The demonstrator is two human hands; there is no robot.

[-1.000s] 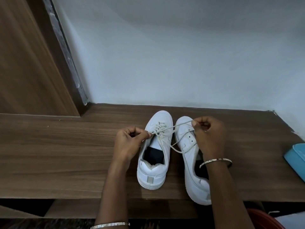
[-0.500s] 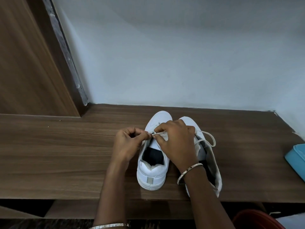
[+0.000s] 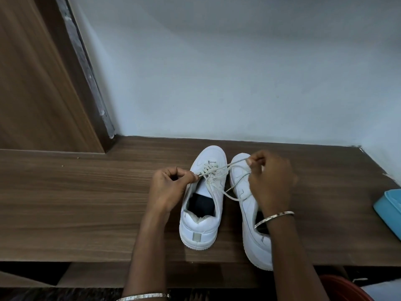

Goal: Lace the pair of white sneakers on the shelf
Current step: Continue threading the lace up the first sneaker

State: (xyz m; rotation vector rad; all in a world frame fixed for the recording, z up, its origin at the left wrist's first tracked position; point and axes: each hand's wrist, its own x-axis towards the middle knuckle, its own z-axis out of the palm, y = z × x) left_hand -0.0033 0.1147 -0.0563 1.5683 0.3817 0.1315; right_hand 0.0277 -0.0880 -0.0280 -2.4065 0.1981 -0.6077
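Note:
Two white sneakers stand side by side on the wooden shelf (image 3: 86, 203), toes toward the wall. The left sneaker (image 3: 204, 205) has a white lace (image 3: 219, 170) partly threaded through its eyelets. My left hand (image 3: 171, 187) pinches one lace end at the sneaker's left side. Over the toe of the right sneaker (image 3: 243, 187), my right hand (image 3: 271, 181) pinches the other lace end and holds it taut across. A loose loop of lace hangs between the shoes. My right forearm hides much of the right sneaker's opening.
A pale wall rises just behind the shelf, with a wooden panel (image 3: 39, 83) at the left. At the shelf's right edge lies a light blue object (image 3: 390, 211). A red object (image 3: 342, 287) shows below the shelf's front edge at the lower right.
My right hand was beside the left hand over the left sneaker's eyelets; it has pulled away to the right with the lace, drawing it taut. My left hand has stayed put.

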